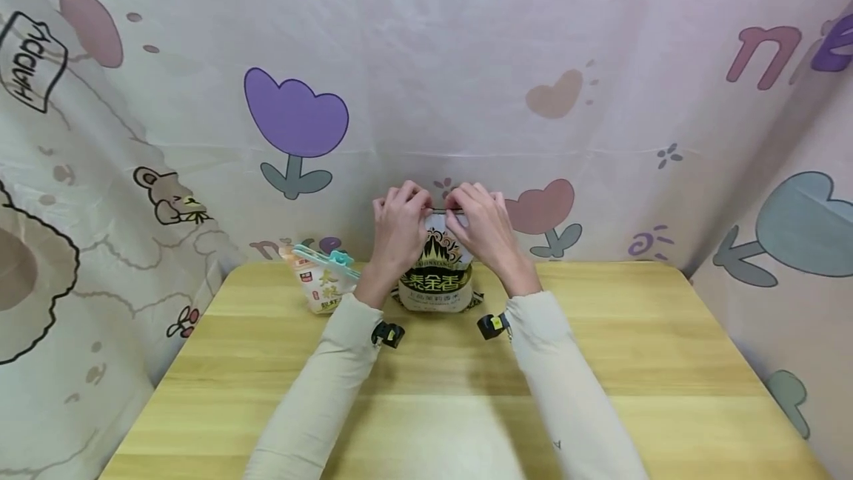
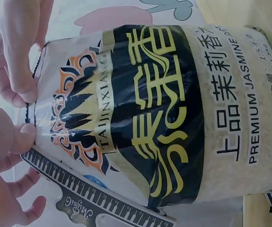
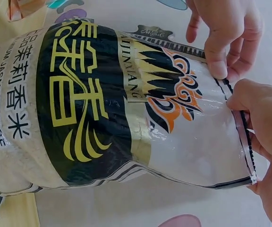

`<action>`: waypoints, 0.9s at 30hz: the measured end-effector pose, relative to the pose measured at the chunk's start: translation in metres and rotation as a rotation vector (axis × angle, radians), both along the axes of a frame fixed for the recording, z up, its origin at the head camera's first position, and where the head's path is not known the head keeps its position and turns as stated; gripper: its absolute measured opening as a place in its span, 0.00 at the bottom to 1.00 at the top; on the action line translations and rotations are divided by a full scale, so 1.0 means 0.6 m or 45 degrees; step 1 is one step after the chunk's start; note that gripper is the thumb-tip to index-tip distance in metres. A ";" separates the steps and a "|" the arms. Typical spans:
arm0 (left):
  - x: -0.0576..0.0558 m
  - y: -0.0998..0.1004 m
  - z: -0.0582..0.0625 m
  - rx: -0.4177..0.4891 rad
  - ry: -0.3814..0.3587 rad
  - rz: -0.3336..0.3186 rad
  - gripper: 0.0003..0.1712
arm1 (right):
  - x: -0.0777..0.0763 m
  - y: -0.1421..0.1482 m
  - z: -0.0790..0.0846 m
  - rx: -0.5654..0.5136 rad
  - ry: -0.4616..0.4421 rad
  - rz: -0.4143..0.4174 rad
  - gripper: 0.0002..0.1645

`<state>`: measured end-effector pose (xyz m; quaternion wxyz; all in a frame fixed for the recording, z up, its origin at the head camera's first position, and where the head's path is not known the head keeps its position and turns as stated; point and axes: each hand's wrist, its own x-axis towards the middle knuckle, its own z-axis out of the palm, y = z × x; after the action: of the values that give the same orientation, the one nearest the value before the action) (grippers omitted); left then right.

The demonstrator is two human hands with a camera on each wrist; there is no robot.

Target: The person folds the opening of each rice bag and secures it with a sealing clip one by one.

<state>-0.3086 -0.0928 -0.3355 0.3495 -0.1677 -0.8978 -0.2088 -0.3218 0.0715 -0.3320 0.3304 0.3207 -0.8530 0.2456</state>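
Note:
A bag of jasmine rice stands upright on the table, its printed front toward me. My left hand pinches the bag's top edge on the left, thumb in front. Close beside it, my right hand pinches the same edge on the right. In the left wrist view, a black-and-white piano-key ruler marked Music runs along the bag's left side, one end by my left fingers. Whether those fingers hold the ruler cannot be told. The fingertips behind the bag's edge are hidden.
Left of the rice bag stands a smaller food packet with a turquoise clip across its top. The wooden table meets a patterned curtain right behind the bags. Black wrist cameras sit on both cuffs.

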 end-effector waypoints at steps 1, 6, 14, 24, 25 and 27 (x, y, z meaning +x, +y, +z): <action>0.000 -0.001 0.001 0.005 0.000 0.003 0.03 | -0.002 -0.001 0.001 0.000 0.002 0.001 0.03; 0.000 -0.004 -0.001 -0.001 -0.037 0.000 0.03 | -0.005 -0.004 -0.002 0.000 -0.022 -0.004 0.03; 0.002 -0.016 -0.008 0.026 -0.053 0.054 0.02 | -0.015 -0.020 -0.006 0.009 -0.073 0.016 0.03; -0.006 -0.024 -0.005 0.031 -0.060 -0.039 0.03 | -0.013 -0.022 -0.018 -0.076 -0.035 -0.001 0.04; -0.006 -0.026 -0.004 0.033 -0.060 -0.051 0.03 | -0.013 -0.022 -0.020 -0.091 -0.028 -0.003 0.04; -0.005 -0.028 -0.004 0.043 -0.064 -0.074 0.04 | -0.011 -0.020 -0.024 -0.115 -0.029 0.000 0.06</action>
<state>-0.3116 -0.1099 -0.3381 0.3235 -0.1826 -0.8974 -0.2382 -0.3285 0.0595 -0.3462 0.3349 0.3026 -0.8448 0.2874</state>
